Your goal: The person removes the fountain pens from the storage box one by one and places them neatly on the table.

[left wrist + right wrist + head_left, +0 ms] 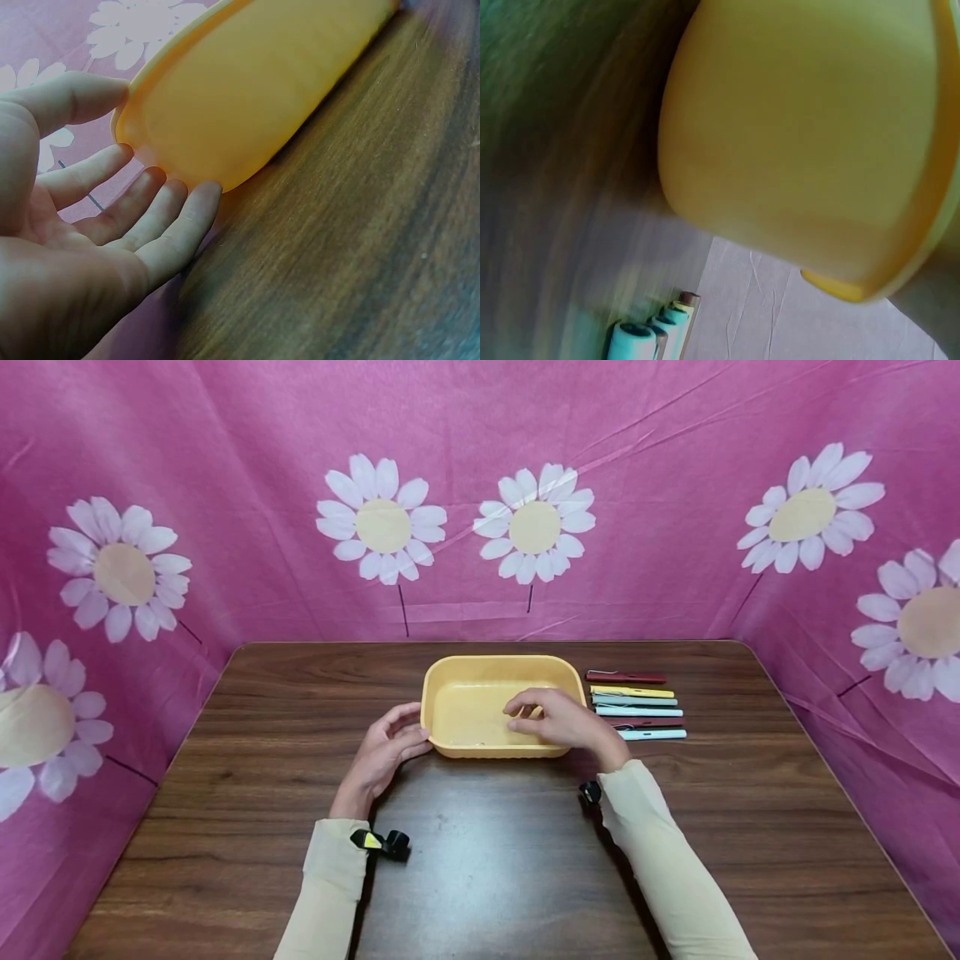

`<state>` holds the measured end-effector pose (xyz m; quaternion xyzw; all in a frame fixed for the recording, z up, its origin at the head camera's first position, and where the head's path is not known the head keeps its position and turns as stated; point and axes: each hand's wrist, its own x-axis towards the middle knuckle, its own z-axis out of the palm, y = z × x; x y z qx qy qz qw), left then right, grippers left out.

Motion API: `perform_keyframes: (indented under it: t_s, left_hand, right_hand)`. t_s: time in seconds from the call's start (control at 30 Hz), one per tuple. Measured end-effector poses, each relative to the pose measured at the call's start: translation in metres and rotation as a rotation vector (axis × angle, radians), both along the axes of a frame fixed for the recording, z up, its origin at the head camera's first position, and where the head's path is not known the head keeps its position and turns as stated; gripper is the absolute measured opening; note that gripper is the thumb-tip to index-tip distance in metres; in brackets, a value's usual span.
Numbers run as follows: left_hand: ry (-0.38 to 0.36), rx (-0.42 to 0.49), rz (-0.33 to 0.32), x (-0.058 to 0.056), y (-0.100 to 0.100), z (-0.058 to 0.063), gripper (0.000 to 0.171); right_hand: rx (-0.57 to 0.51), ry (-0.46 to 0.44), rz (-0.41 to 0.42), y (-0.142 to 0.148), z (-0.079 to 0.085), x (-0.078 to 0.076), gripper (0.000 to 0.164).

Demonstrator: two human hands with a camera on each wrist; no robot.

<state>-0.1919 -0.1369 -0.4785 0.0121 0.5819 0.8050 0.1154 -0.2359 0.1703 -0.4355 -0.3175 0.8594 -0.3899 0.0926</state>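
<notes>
A yellow plastic basin (480, 750) with rounded corners stands near the far edge of the table. At its left end, my left hand (386, 747) holds it, thumb at the rim and fingertips against the outer wall. The left wrist view shows that hand (112, 202) touching the basin's wall (247, 82). Over the basin's right part, my right hand (562, 718) reaches in with loosely bent fingers; nothing visible is between them. The right wrist view is mostly filled by the basin's outer wall (795, 142), hiding the fingers. Tiny shiny bits lie inside near the front wall.
Several capped pens lie in a stack of rows right of the basin: a dark red pen (626, 677) farthest, then a yellow pen (633, 692), with a pale blue pen (660, 735) nearest. Pink flowered cloth (465, 602) surrounds the wooden table (465, 860).
</notes>
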Motion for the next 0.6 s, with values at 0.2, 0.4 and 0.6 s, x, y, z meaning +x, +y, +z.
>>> perform_keyframes:
  t_s: [0.2, 0.4, 0.6]
  left_hand:
    - [-0.002, 0.007, -0.003, 0.000, 0.001, 0.001, 0.056]
    - [0.002, 0.004, -0.004, 0.001, 0.000, 0.001, 0.056]
    - [0.002, 0.002, -0.005, 0.001, 0.000, 0.001, 0.056]
  right_hand:
    - [0.008, -0.060, 0.020, -0.006, -0.002, -0.004, 0.024]
    - [0.029, -0.096, 0.067, -0.015, -0.006, -0.007, 0.025]
    - [0.076, -0.126, 0.133, -0.022, -0.007, -0.009, 0.024]
